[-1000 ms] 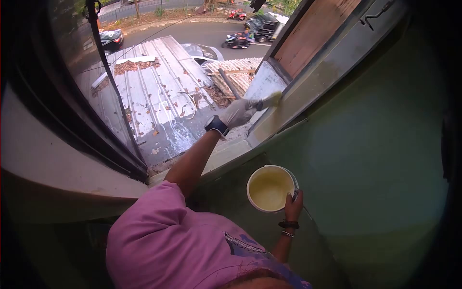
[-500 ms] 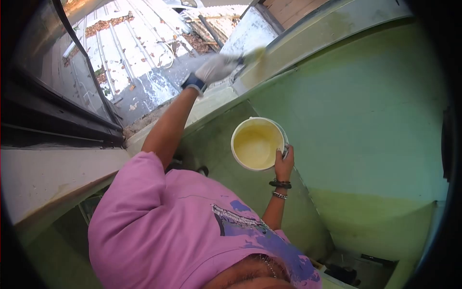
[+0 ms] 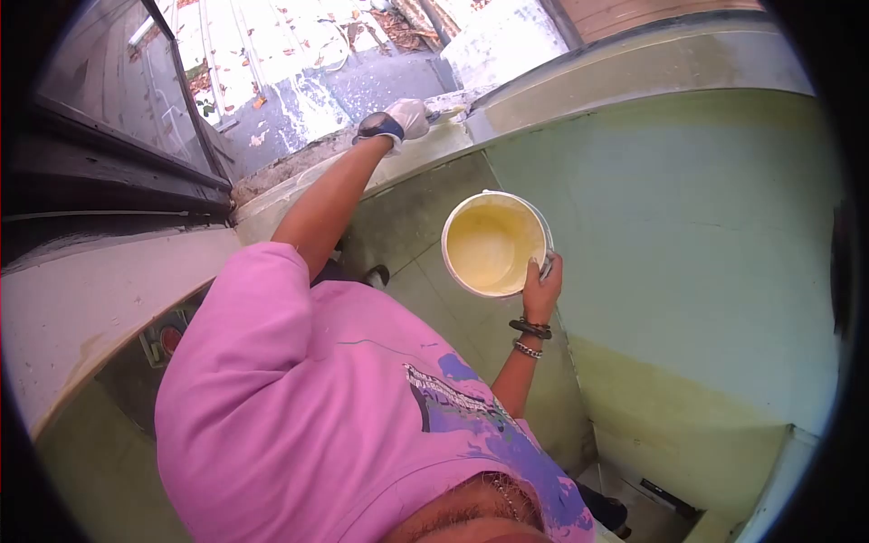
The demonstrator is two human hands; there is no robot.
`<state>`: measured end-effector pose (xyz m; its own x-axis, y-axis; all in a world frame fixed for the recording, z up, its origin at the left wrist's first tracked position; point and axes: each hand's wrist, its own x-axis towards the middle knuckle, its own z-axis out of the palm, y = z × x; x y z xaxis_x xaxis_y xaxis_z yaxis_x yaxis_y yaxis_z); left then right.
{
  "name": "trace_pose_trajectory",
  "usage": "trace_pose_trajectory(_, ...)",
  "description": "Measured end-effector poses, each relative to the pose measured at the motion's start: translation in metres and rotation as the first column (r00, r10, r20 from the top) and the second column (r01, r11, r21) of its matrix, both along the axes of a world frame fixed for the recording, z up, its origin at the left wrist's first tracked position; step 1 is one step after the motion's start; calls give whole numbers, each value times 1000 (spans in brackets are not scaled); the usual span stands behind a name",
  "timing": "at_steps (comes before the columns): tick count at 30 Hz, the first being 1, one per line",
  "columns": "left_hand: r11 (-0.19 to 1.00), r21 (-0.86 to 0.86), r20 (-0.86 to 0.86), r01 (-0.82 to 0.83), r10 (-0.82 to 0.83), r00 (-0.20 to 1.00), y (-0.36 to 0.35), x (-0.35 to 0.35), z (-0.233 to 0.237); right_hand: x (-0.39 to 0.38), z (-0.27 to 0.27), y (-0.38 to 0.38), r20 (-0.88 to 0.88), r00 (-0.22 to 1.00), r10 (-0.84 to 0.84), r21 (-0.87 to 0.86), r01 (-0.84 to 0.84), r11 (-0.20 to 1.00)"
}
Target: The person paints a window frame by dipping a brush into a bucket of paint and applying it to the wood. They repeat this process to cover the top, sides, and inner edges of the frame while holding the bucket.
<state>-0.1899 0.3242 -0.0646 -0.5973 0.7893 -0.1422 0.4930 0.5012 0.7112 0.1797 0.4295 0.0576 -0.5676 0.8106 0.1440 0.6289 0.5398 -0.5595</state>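
My left hand (image 3: 405, 120), in a white glove with a dark blue cuff, is closed at the window sill (image 3: 425, 149). It grips a paintbrush (image 3: 445, 117), of which only a small part shows beyond the fingers. My right hand (image 3: 543, 282) is bare, with bracelets at the wrist. It clasps the rim and handle side of a white paint bucket (image 3: 450, 269), thumb over the edge. The bucket tilts towards me, and pale yellow paint coats its inside.
A dark-framed window (image 3: 118, 185) stands open at the left. Outside lies a corrugated roof (image 3: 272, 41) strewn with leaves. A green wall (image 3: 688, 226) with a yellowish lower band runs along the right. Grey-green floor tiles (image 3: 407, 217) lie below.
My left hand has drawn the paintbrush back from the ledge on the right to the nearer sill. The bucket stays in my right hand, slightly higher in view. The camera view has shifted.
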Motion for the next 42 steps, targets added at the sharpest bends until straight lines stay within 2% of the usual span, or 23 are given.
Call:
trace_pose_trajectory(2,1000,-17,-8,-11,11,1000,6,0,-6,-1,2,0,25,1000,2,-7,-2,1000)
trace_pose_trajectory(6,969,164,97,-183,169,981,17,-2,-27,4,-3,3,15,1000,-7,-12,8,1000)
trace_pose_trajectory(9,988,73,277,-137,112,954,9,8,-4,4,-2,3,44,998,-55,-73,58,996)
trace_pose_trajectory(11,985,85,158,-148,133,978,29,2,-34,12,-14,11,27,1000,17,49,-18,999)
trace_pose_trajectory(13,987,70,-57,-141,146,988,53,-4,-60,7,-5,4,36,997,-66,-73,69,995)
trace_pose_trajectory(14,989,83,-136,-124,135,982,51,-3,-42,9,-8,6,36,999,-32,4,32,999)
trace_pose_trajectory(15,984,114,132,-134,119,984,43,-6,-27,8,-7,6,59,996,-60,-38,63,997)
trace_pose_trajectory(16,978,140,390,-153,88,917,34,-10,-15,11,-10,7,54,997,-62,-32,64,997)
trace_pose_trajectory(17,970,161,615,-180,44,787,25,-14,-4,12,-13,9,43,997,-63,-25,64,998)
trace_pose_trajectory(18,948,222,651,-229,31,759,15,-15,2,12,-15,12,47,997,-59,-14,60,998)
trace_pose_trajectory(19,964,192,591,-184,37,806,9,-17,3,13,-14,10,55,997,-60,-4,60,998)
trace_pose_trajectory(20,977,158,529,-140,36,848,4,-19,2,12,-12,8,-5,999,-48,-85,48,995)
trace_pose_trajectory(22,999,29,338,-16,6,941,9,-28,-3,6,-6,5,23,999,-49,-45,50,998)
trace_pose_trajectory(25,994,112,532,-3,-57,845,37,-29,-13,3,-2,3,51,997,-65,-64,68,996)
trace_pose_trajectory(27,928,331,713,-169,-129,689,20,-23,12,6,-4,4,26,998,-56,-76,58,995)
trace_pose_trajectory(29,895,397,692,-203,-146,707,-2,-21,18,7,-9,5,-11,998,-60,-72,59,996)
trace_pose_trajectory(32,939,330,500,-97,-86,862,-40,4,40,7,-11,5,-19,998,-60,-33,59,998)
trace_pose_trajectory(33,930,368,495,-16,-182,850,-52,16,55,1,-3,0,-19,996,-82,-86,80,993)
trace_pose_trajectory(35,907,411,520,88,-312,795,-70,51,78,2,-11,3,-73,996,-50,0,51,999)
trace_pose_trajectory(37,879,339,440,335,-463,770,-76,79,110,1,-7,3,-71,995,-66,-36,64,997)
trace_pose_trajectory(39,831,296,92,471,-515,852,-60,115,106,2,-5,5,-10,997,-71,-57,70,996)
trace_pose_trajectory(40,833,193,89,518,-541,837,-50,128,130,-1,-3,5,-19,997,-69,-59,68,996)
trace_pose_trajectory(42,817,53,-122,574,-565,816,-22,158,105,2,-10,7,-32,999,-33,7,34,999)
